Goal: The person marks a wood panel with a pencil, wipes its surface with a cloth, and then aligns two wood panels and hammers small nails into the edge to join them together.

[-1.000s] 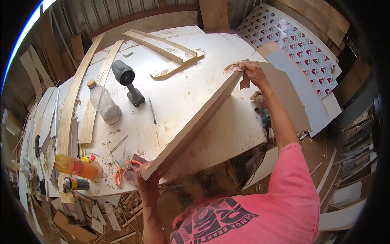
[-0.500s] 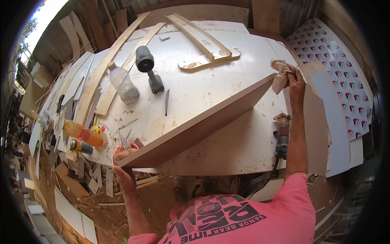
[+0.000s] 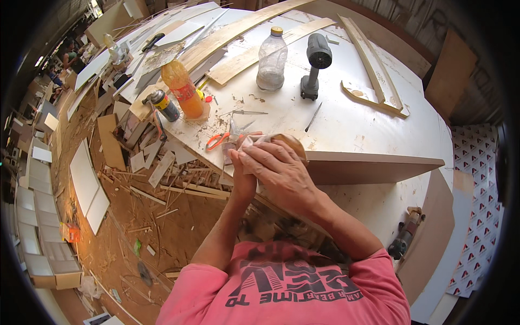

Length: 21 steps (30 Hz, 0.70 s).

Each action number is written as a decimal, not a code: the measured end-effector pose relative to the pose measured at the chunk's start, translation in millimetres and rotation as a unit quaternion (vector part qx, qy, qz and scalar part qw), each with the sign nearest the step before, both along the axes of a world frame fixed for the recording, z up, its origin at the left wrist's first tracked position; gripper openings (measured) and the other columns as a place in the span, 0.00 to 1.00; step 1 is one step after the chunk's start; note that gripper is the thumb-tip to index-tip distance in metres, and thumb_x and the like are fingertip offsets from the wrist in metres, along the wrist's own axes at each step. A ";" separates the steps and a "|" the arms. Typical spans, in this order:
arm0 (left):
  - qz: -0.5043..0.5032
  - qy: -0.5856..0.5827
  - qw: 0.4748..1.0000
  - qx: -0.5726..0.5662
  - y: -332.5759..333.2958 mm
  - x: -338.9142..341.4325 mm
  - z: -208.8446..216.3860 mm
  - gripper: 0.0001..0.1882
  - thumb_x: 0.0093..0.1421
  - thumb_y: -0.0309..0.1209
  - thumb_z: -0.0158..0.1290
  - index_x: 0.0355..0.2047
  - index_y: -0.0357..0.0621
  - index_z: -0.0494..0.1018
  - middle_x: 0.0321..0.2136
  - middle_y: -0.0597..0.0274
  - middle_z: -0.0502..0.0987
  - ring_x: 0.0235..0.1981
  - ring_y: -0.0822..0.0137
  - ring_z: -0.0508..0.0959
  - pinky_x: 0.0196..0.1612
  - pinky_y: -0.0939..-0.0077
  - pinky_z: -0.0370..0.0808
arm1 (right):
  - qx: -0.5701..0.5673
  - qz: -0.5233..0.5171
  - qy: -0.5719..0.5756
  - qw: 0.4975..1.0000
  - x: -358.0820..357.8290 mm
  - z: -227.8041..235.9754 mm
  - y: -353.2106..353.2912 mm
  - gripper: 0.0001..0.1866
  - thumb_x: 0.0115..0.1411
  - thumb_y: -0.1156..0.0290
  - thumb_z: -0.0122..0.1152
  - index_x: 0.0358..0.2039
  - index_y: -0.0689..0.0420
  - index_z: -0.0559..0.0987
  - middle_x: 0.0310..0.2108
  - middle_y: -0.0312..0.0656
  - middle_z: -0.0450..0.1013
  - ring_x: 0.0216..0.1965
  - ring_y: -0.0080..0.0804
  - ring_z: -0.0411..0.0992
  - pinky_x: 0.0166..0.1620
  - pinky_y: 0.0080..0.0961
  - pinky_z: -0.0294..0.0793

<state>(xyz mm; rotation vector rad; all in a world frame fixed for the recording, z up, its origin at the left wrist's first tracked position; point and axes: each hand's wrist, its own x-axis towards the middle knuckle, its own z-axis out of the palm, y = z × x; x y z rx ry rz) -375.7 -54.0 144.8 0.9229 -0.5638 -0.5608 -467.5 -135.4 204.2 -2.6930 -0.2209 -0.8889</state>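
My left hand [image 3: 244, 176] and my right hand [image 3: 279, 170] are together at the left end of a brown-faced board [image 3: 374, 169], which stands on its long edge on the white tabletop. A crumpled pale cloth [image 3: 250, 142] is bunched between them. My right hand's bent fingers lie over the cloth, while my left hand closes on it from the other side, its fingers mostly hidden. Behind the right fingers shows a rounded tan-brown thing [image 3: 294, 145] whose kind I cannot make out. Orange-handled scissors [image 3: 218, 141] lie just left of the hands.
Beyond the hands stand a clear bottle [image 3: 272, 59], a black cordless power tool [image 3: 314, 65], an orange drink bottle [image 3: 184, 89] and a spray can [image 3: 164, 105]. A corded power tool [image 3: 407, 233] lies at the right edge. Wood strips cross the far table; offcuts litter the floor.
My right hand has come from the board's far right corner to its left end, bringing the cloth to my left hand. The view has turned left.
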 end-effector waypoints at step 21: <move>0.096 -0.186 0.970 0.125 -55.9 36.5 1.7 0.21 0.66 0.49 0.46 0.34 0.41 0.66 0.30 0.69 0.68 0.32 0.78 0.65 0.38 0.81 0.66 | 0.422 -0.443 -0.326 0.721 -244.0 -59.5 -227.3 0.12 0.68 0.70 0.45 0.46 0.56 0.75 0.28 0.29 0.71 0.24 0.13 0.66 0.27 0.13 0.67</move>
